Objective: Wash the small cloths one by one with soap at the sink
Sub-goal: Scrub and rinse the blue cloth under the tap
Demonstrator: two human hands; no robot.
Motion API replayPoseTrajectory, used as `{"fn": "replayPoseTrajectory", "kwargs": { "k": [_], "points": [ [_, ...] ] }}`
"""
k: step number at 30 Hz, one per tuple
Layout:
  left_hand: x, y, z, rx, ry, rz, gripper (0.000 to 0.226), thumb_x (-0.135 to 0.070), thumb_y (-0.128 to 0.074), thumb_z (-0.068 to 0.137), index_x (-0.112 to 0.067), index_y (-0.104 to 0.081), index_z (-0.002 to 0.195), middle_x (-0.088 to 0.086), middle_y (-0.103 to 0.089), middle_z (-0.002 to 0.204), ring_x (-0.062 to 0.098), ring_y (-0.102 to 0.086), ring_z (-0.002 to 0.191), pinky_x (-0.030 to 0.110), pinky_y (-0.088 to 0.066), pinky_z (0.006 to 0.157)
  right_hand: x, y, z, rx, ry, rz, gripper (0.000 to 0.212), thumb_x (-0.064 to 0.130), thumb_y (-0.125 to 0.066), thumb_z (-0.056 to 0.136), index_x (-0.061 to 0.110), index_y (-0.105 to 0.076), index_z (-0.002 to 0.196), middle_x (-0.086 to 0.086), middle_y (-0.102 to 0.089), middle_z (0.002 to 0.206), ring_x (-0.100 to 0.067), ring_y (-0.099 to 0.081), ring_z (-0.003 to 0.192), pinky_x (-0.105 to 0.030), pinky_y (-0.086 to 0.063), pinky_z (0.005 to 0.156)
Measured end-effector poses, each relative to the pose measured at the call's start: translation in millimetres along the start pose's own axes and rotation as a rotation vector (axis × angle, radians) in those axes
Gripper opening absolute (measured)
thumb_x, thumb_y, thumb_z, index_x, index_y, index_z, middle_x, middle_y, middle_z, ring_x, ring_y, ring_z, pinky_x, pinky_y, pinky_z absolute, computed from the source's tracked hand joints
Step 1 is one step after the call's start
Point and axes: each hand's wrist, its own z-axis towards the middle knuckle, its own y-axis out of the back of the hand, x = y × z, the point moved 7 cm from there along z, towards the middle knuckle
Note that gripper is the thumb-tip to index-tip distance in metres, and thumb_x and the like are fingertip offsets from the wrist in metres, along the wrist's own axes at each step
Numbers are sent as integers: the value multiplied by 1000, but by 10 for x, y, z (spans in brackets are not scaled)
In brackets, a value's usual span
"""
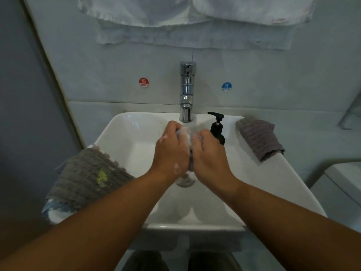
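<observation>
At the middle of the frame, over the white sink [125, 124] and just below the spout of the tap [187, 90], the left hand [172, 151] and the right hand [209, 155] face each other, palm toward palm, with the soapy cloth [190, 163] squeezed between them. Both sets of fingers are curled inward and closed on it, the fingertips meeting near the top of the bundle where white foam shows. Only a thin grey strip of the fabric is visible lower down, between the heels of the hands. The bundle's long axis runs up and down the frame, from the spout toward the drain [185, 181]. It therefore lies along the gap between the palms, not across it. Neither hand is nearer to it than the other, since each grips one side. I judge that this is the rubbing step and that the next move is the palms sliding against each other along that same line, or a lift toward the spout to rinse. Whether water is running is too blurred to tell. The soap bottle [217, 128] stands just beyond the right fingertips, so that hand is the closer one for another pump. A stained cloth [88, 177] with a yellow mark hangs over the sink's rim at lower left, nearer the left hand. A folded cloth [257, 137] rests on the rim at right, beyond the bottle. I cannot tell which of these two has been washed.
</observation>
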Motion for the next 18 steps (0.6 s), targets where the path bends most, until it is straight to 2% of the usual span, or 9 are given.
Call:
{"fn": "replayPoseTrajectory", "kwargs": {
  "k": [1, 3, 5, 8, 10, 13, 15, 17, 18],
  "points": [
    [75, 26, 35, -22, 70, 28, 18, -24, -37, 109, -16, -51, 103, 1, -59, 88, 7, -56, 71, 13, -43, 51, 78, -17, -40, 4, 71, 30, 22, 27, -44, 106, 12, -54, 93, -1, -59, 77, -15, -58, 70, -39, -50, 65],
    [167, 4, 43, 50, 148, 27, 20, -28, -36, 109, -19, -51, 101, 7, -62, 91, 20, -59, 70, 24, -44, 49, 193, -3, -47, -12, 156, 69, 18, 27, -46, 106, 14, -55, 97, 2, -60, 77, -11, -61, 68, -32, -53, 61],
    [126, -86, -31, 171, 98, -19, 23, -27, -34, 109, -20, -52, 97, 9, -62, 89, 25, -59, 70, 29, -45, 46, 138, 78, 51, -89, 107, 53, 15, 28, -45, 106, 16, -55, 101, 6, -60, 81, -9, -62, 73, -24, -52, 63],
    [-40, -133, -114, 213, -64, -32, 20, -22, -37, 108, -17, -54, 98, 6, -62, 91, 25, -62, 84, 44, -58, 69, -101, 123, 143, -83, -71, -20, 17, 28, -43, 107, 16, -55, 102, 3, -61, 88, -16, -61, 82, -31, -49, 69],
    [-52, -83, -55, 118, -64, -43, 18, -23, -40, 107, -18, -55, 97, 3, -63, 91, 22, -63, 86, 40, -58, 70, -126, 49, 70, 10, -89, -45, 19, 26, -42, 106, 15, -55, 99, 0, -60, 87, -16, -60, 78, -33, -49, 66],
    [133, 46, 49, -14, 142, 2, 16, -22, -41, 106, -19, -55, 100, 2, -61, 93, 17, -60, 81, 33, -53, 65, 114, -36, -66, 52, 103, 22, 20, 25, -44, 106, 14, -52, 91, 3, -56, 74, -7, -56, 65, -30, -50, 60],
    [191, -8, 15, 102, 178, 22, 20, -25, -39, 108, -18, -55, 98, 7, -62, 93, 22, -61, 76, 32, -50, 57, 199, -9, -36, -3, 162, 39, 16, 25, -47, 106, 14, -54, 97, 5, -58, 76, -7, -59, 68, -25, -51, 61],
    [138, -82, -37, 195, 110, -9, 22, -24, -39, 108, -17, -56, 96, 12, -64, 92, 27, -63, 73, 34, -50, 51, 117, 65, 82, -82, 87, 4, 16, 27, -45, 107, 15, -54, 102, 7, -58, 81, -9, -59, 74, -19, -46, 61],
    [92, -103, -60, 208, 72, -47, 21, -22, -40, 108, -16, -57, 96, 12, -64, 92, 28, -64, 76, 36, -53, 53, 33, 95, 128, -98, 25, -33, 17, 28, -43, 107, 16, -54, 102, 5, -58, 83, -13, -59, 76, -22, -44, 62]
  ]
}}
